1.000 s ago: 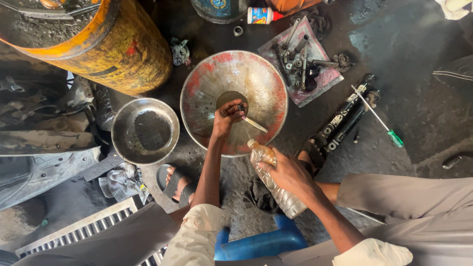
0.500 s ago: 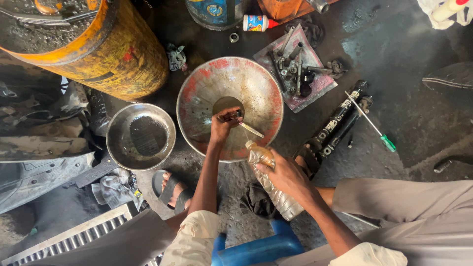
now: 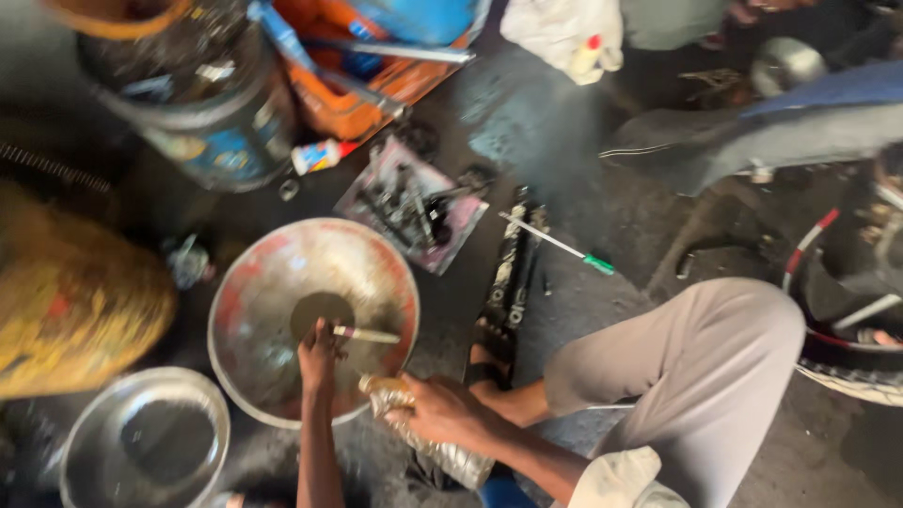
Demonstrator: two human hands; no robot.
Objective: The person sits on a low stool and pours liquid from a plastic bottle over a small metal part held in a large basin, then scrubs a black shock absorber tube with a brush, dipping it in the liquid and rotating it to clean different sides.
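Note:
My left hand [image 3: 320, 356] reaches into a large round metal basin [image 3: 273, 273] and grips a small brush [image 3: 369, 335] over a dark puddle at the basin's bottom. My right hand [image 3: 442, 411] holds a crumpled clear plastic bottle [image 3: 442, 453], its neck tilted toward the basin's near rim. My bent knee in light trousers [image 3: 701, 367] is at the right, with a sandalled foot [image 3: 489, 362] beside the basin.
A smaller metal bowl [image 3: 146, 442] sits at the lower left. A yellow drum [image 3: 75, 301] and a dark bucket [image 3: 202, 113] stand at the left. A tray of small metal parts [image 3: 414, 205], a long black part [image 3: 513, 259] and a green-handled screwdriver [image 3: 564, 246] lie beyond the basin.
The view has swung up and to the right, bringing the bucket, an orange box and another person's leg into sight. Both hands stay at the basin.

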